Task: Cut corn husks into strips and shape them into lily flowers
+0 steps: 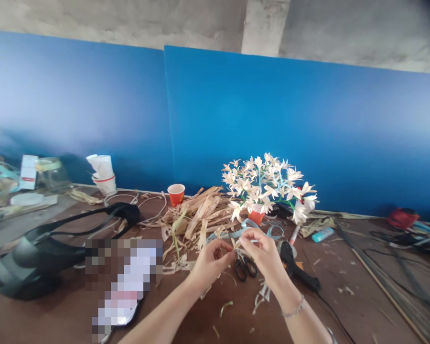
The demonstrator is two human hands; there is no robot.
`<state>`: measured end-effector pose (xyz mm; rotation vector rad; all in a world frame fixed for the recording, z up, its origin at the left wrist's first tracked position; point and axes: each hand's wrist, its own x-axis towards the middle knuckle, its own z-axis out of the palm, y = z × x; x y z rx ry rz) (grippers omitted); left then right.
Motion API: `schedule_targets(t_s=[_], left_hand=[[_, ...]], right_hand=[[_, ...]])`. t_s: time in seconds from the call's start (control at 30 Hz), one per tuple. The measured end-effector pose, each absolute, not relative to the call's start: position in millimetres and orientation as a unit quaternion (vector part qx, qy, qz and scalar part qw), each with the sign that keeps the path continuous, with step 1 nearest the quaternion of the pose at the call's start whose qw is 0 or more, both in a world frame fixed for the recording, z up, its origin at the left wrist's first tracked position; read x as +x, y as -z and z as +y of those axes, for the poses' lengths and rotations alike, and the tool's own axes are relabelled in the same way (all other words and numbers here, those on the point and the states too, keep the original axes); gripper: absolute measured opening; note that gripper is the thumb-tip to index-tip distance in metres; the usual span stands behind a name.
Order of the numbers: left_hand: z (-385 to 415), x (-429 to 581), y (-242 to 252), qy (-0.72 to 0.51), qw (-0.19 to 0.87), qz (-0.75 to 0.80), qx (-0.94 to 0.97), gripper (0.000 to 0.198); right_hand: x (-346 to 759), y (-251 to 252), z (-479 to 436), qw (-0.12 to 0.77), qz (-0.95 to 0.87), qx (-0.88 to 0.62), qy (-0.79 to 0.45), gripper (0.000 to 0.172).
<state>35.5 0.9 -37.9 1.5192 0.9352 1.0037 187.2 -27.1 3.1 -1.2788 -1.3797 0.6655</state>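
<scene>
My left hand (210, 262) and my right hand (265, 253) meet over the brown table (68, 315), fingers pinched together on a small pale piece of dried husk (235, 246). A light blue ribbon (245, 228) curls just behind my fingers. Black-handled scissors (246, 266) lie on the table under my hands. A black glue gun (297, 267) lies right of my right hand. Behind stands a bunch of cream husk flowers (267, 184) in an orange cup (257, 216). A heap of dried husk strips (197, 212) lies behind my left hand.
A black headset with straps (43, 253) lies at the left, a red paper cup (176, 193) and stacked white cups (103, 177) further back. Dark wires and thin rods (390, 267) cover the right side. A light blue tube (322, 234) lies near the flowers. A blue wall (272, 119) closes the back.
</scene>
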Motion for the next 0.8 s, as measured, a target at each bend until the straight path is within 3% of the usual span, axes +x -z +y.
schedule_targets(t_s=[0.33, 0.47, 0.53, 0.6, 0.7, 0.8], left_hand=[[-1, 36, 32, -0.410, 0.515, 0.390, 0.644, 0.015], [-2, 35, 25, -0.421, 0.502, 0.405, 0.638, 0.015], [-3, 34, 21, -0.430, 0.487, 0.411, 0.639, 0.015], [-3, 32, 18, -0.442, 0.473, 0.405, 0.645, 0.014], [-2, 31, 18, -0.456, 0.470, 0.388, 0.648, 0.015], [-1, 30, 19, -0.456, 0.474, 0.385, 0.648, 0.019]], right_hand=[[190, -5, -30, 0.517, -0.573, -0.572, -0.277, 0.024], [215, -9, -41, 0.479, -0.593, -0.610, -0.216, 0.026], [240, -7, -50, 0.424, -0.594, -0.671, -0.131, 0.023], [265, -1, -61, 0.310, -0.566, -0.763, -0.025, 0.020], [286, 13, -74, 0.115, -0.521, -0.846, -0.005, 0.031], [286, 25, -79, 0.061, -0.510, -0.858, 0.012, 0.037]])
